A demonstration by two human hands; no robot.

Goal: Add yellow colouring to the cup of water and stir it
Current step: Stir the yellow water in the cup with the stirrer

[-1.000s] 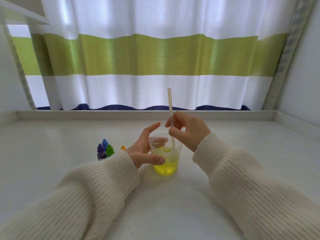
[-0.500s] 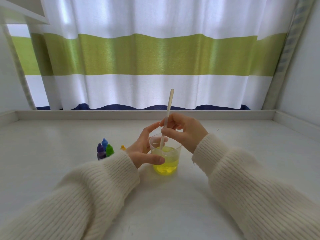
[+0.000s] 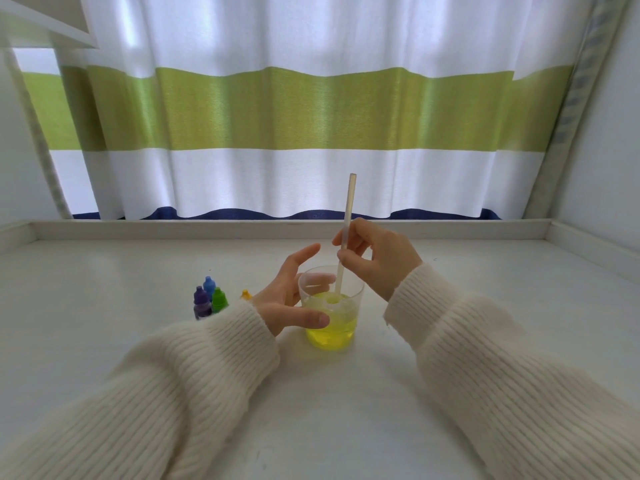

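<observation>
cup: your clear plastic cup (image 3: 330, 306) stands upright on the white worktop (image 3: 104, 341), near the middle, holding bright yellow water (image 3: 330, 332) in its lower part.
left hand: your left hand (image 3: 289, 296) cradles the cup from its left side, thumb touching the near wall, fingers spread and curved round the far side; a loose hold, not a tight clench.
right hand: your right hand (image 3: 377, 259) pinches the pale straw (image 3: 347, 230) between thumb and fingertips, just above and right of the rim.
straw: nearly upright, tilted slightly right at the top, its lower end dipped into the yellow water.
bottles: small dropper bottles stand to the left of your left wrist, purple (image 3: 201, 302), blue (image 3: 209, 285) and green (image 3: 219, 299) bunched together; a yellow tip (image 3: 245, 294) shows just beside your sleeve (image 3: 194, 368).
backdrop: a white and green striped curtain (image 3: 294, 109) hangs along the far edge.
</observation>
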